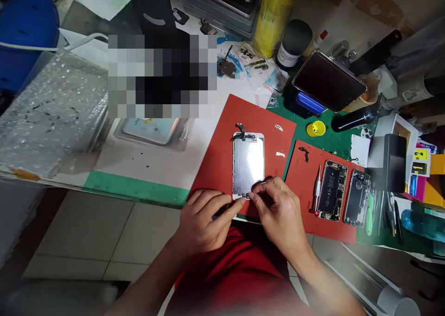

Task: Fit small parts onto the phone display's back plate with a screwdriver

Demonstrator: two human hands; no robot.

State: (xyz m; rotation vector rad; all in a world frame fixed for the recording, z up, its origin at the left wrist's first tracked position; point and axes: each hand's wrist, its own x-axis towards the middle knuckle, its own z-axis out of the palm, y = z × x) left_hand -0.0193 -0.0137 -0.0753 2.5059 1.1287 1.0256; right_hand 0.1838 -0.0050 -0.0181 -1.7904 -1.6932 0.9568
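A phone screen assembly (248, 165) lies back side up on a red mat (217, 154), its dark flex cable (239, 129) sticking out at the top. My left hand (208, 218) steadies the screen's lower left corner, its fingers curled and the index fingertip at the bottom edge. At the same edge, toward the right, my right hand (280, 205) is closed in a pinch. Whatever is between those fingertips is too small to make out. Two small metal plates, an upper bracket (278, 127) and a lower bracket (280, 154), rest on the mat to the right.
A second red mat (299, 195) carries a screwdriver (317, 191), an opened phone body (333, 191) and another phone housing (357, 198). Behind stand a propped phone (328, 80), a yellow cup (315, 129) and a spray can (274, 19). Bubble wrap (52, 112) lies far left.
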